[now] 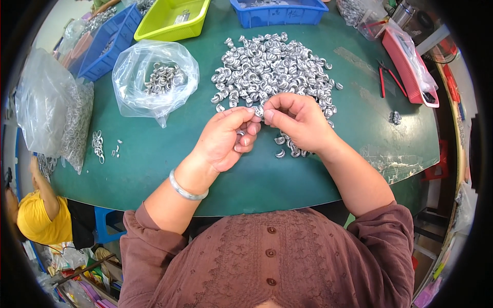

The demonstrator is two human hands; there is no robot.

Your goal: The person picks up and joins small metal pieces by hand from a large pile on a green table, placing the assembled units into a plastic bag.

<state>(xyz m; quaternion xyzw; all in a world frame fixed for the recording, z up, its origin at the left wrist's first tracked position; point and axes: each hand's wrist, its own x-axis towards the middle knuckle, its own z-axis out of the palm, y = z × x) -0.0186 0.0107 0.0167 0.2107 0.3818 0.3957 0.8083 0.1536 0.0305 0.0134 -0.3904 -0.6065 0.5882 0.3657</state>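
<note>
My left hand [222, 134] and my right hand [300, 119] meet in front of the pile, fingertips together. Pinched between them is a small curved silver metal piece [259, 111]. A second silver piece [240, 133] shows among the curled fingers of my left hand. Just beyond my hands spreads a big heap of similar curved silver metal pieces [272, 61] with dark markings. A few loose pieces [292, 148] lie under and beside my right hand. My fingers hide part of the pinched piece.
Left on the green table [169, 164] are an open clear bag [126, 82] of metal pieces, a full bag [77, 118] and loose rings [97, 146]. Blue [280, 15] and green [174, 25] bins stand behind. Red-handled pliers [391, 79] and a pink basket [405, 56] are right.
</note>
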